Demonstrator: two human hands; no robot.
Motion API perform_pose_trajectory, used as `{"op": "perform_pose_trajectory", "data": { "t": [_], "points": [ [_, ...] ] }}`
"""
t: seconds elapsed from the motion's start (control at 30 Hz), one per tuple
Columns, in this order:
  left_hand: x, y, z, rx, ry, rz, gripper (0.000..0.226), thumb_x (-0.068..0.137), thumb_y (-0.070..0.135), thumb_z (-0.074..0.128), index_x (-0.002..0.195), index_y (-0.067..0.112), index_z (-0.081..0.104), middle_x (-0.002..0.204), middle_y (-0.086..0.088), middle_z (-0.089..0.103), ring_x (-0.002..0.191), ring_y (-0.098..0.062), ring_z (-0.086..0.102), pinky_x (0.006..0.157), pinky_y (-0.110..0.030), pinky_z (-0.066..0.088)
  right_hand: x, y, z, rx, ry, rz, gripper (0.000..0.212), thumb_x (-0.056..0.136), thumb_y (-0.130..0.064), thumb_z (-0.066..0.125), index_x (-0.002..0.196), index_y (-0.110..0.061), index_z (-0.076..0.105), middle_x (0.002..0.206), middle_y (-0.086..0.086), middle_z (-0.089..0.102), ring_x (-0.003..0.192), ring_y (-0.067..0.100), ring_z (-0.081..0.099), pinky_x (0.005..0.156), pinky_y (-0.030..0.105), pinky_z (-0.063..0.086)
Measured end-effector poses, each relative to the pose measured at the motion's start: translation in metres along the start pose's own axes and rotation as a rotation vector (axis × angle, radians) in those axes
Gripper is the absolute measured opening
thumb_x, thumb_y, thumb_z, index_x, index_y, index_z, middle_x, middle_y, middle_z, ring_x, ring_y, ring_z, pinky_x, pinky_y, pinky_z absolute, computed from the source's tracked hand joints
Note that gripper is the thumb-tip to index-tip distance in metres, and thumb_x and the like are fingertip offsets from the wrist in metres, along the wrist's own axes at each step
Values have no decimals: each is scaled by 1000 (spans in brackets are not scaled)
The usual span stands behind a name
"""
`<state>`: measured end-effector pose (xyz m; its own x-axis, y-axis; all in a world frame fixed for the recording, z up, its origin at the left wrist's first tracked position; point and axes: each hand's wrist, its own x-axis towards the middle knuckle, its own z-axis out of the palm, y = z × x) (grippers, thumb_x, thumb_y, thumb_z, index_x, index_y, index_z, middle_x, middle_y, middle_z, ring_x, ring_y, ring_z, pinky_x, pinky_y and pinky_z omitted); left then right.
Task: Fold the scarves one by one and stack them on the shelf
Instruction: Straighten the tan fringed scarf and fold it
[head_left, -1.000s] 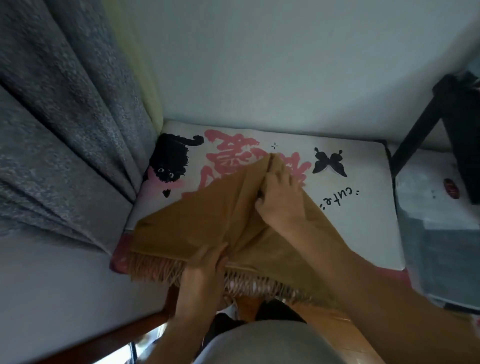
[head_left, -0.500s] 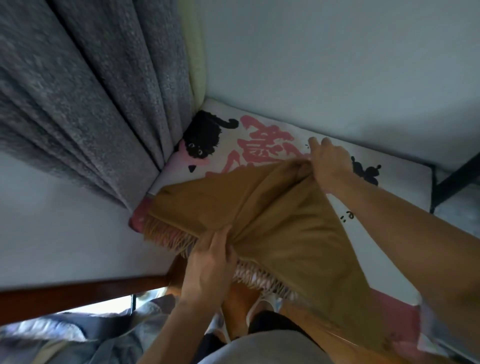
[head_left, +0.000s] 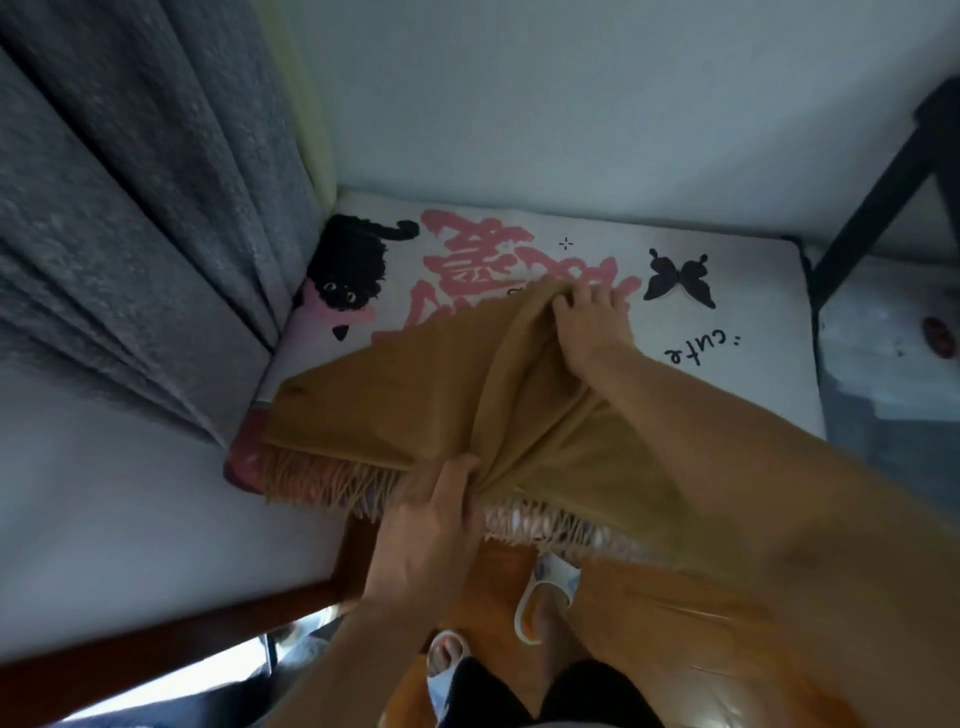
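Scarf (head_left: 415, 405) is spread on the cushion (head_left: 737, 374), fringe over its near edge. That edge is pinched by left hand (head_left: 431, 525); far fold, pulled nearer than 0.5 s ago, is gripped by right hand (head_left: 592, 327), fingers curled.

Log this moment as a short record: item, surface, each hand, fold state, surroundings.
item: mustard scarf with a fringed edge
surface: white printed cushion with a black cat, pink lettering and a butterfly
left hand: grip on bunched cloth at the near fringed edge
right hand: grip on a fold at the far edge
fold state: unfinished, cloth creased between the hands, right part hanging off the cushion
surroundings: grey curtain at left, wooden floor below
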<state>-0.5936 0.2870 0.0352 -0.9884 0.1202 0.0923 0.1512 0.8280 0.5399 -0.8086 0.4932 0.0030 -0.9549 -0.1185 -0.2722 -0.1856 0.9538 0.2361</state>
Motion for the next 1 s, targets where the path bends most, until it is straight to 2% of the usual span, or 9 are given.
{"op": "perform_pose_trajectory", "data": {
  "t": [0.1,0.17,0.27,0.47,0.6,0.67,0.73,0.83,1.0],
  "points": [
    [-2,-4,6,44,24,-49,45,82,-2,71,125,6,65,103,-10,65,89,-27,64,74,-38,58,14,4,1,-134,47,-78,37,90,-21,62,125,-15,54,117,12,62,106,33,59,105,54,41],
    [-6,-7,4,90,18,-90,43,81,-3,72,123,3,66,102,-13,66,87,-30,66,72,-40,59,18,4,-5,-129,69,-86,17,97,-24,48,102,-17,62,87,4,65,78,26,61,92,51,47],
    [-11,-6,-9,162,0,-139,29,84,-1,69,112,5,71,99,-12,65,83,-30,66,67,-39,57,17,-4,-18,-107,51,-110,35,103,-25,35,86,-18,64,69,-2,58,57,18,53,57,34,41],
    [-9,-7,-51,159,84,-228,14,85,0,66,95,7,71,91,-8,62,73,-27,62,61,-31,45,-1,41,-89,243,148,222,19,90,-8,49,99,-8,65,100,15,67,92,34,67,66,33,46],
    [12,13,-100,43,254,-216,12,85,5,66,96,7,71,89,-5,65,74,-19,57,68,-27,41,-45,87,-155,484,245,317,17,82,-5,48,86,-6,64,90,16,69,78,32,66,62,28,48],
    [25,24,-140,-48,330,-197,4,86,7,65,84,11,65,83,-1,60,72,-16,54,65,-25,36,-75,103,-192,657,175,353,19,86,0,46,74,-3,61,78,17,72,59,26,63,50,26,49],
    [36,36,-185,-143,375,-157,7,87,11,64,81,13,66,85,-2,59,75,-16,54,66,-27,35,-112,120,-226,998,135,430,21,93,2,46,76,-4,57,69,15,68,47,20,59,43,23,51],
    [45,69,-258,-311,318,-67,19,93,15,58,76,16,63,78,-3,61,69,-12,54,60,-28,39,-180,137,-274,1598,251,507,14,98,-2,43,95,-10,53,85,10,57,62,18,57,52,28,58],
    [56,145,-373,-591,334,116,21,92,6,47,73,12,49,70,-4,42,66,-16,39,60,-33,28,-281,163,-381,1799,501,393,20,102,-4,36,90,-9,51,80,7,55,60,16,61,44,24,55]
  ]
}}
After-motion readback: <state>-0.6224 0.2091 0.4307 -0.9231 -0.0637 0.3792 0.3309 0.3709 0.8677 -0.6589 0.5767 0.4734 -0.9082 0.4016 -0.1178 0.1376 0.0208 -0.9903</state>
